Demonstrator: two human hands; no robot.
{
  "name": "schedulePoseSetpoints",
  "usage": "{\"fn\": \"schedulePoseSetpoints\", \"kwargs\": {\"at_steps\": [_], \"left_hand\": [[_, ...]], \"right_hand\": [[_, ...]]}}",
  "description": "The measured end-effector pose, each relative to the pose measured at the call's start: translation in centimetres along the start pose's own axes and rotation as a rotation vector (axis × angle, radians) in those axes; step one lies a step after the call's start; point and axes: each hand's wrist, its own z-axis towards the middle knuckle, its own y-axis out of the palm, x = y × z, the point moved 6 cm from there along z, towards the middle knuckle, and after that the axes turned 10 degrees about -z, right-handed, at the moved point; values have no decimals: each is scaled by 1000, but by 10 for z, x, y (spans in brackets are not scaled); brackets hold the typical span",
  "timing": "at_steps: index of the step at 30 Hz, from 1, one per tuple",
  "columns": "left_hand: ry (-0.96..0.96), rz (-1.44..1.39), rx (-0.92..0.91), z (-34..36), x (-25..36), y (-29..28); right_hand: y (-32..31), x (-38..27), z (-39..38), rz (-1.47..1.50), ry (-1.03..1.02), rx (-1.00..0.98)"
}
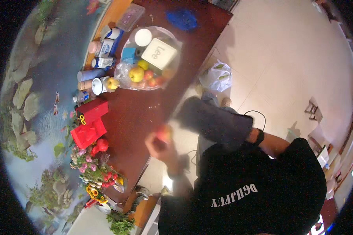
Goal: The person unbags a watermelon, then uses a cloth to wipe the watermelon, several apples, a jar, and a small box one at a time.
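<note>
My left hand [156, 149], near the table's right edge, is closed around a red-yellow apple [164, 132]. At the end of my watch-banded right forearm [272, 145], a blurred dark grey cloth-like item [211, 119] covers the hand, so its fingers are hidden. Up on the dark red table [141, 109], a clear-wrapped round tray [172, 70] holds several apples [136, 74], a cream square box [157, 55], a white round item [143, 37] and a blue box [128, 55].
Cups and bottles [90, 76] line the table's left side, with red boxes [88, 133] and artificial flowers [91, 172] below them. A blue item [182, 18] lies at the far end. A white bag [219, 78], a black cable [259, 113] and a plant [119, 221] are around the table.
</note>
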Motion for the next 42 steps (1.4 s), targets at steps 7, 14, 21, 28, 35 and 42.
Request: {"fn": "schedulePoseSetpoints", "kwargs": {"at_steps": [7,14,21,28,35,42], "left_hand": [[-42,79,117,109,-117,39],[-119,131,27,152,-167,77],[-118,193,-232,172,-158,109],[342,691,-519,151,-131,139],[326,790,-536,139,-164,133],[297,486,-241,66,-99,114]], "right_hand": [[-77,104,-194,-368,510,528],[-84,130,-296,-531,724,768],[-50,136,-301,-559,775,807],[-34,141,-300,-568,780,807],[-48,148,-300,-555,704,787],[-76,186,-330,-530,662,701]]}}
